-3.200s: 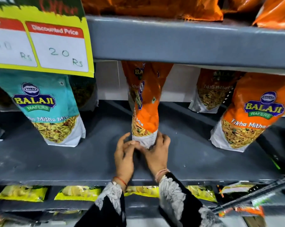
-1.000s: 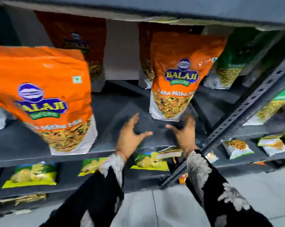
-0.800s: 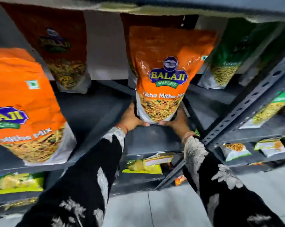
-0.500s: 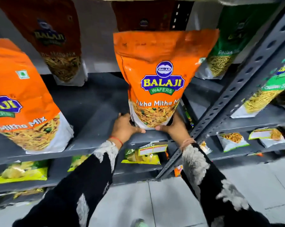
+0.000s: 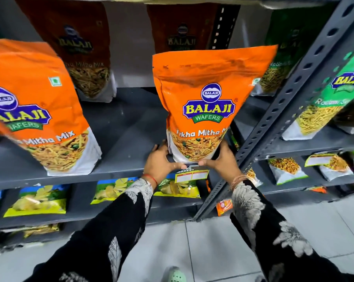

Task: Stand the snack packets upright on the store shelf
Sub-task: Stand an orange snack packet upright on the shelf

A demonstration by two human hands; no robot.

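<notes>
Held packet [image 5: 207, 106] upright at shelf [image 5: 119, 127] front edge, left hand [image 5: 161, 163] at its 8 o'clock, right hand [image 5: 222, 161] at 4. Second packet [image 5: 37, 110] at 9; two more [image 5: 84, 53] [image 5: 182, 29] behind, 11 and 12.

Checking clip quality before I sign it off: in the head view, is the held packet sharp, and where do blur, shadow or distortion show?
Head view: the held orange packet reads sharply, both the left hand and right hand at its base; the back-row packets sit in deep shadow; the green packet at right is smeared; the shelf upright slants from wide-angle distortion.
</notes>
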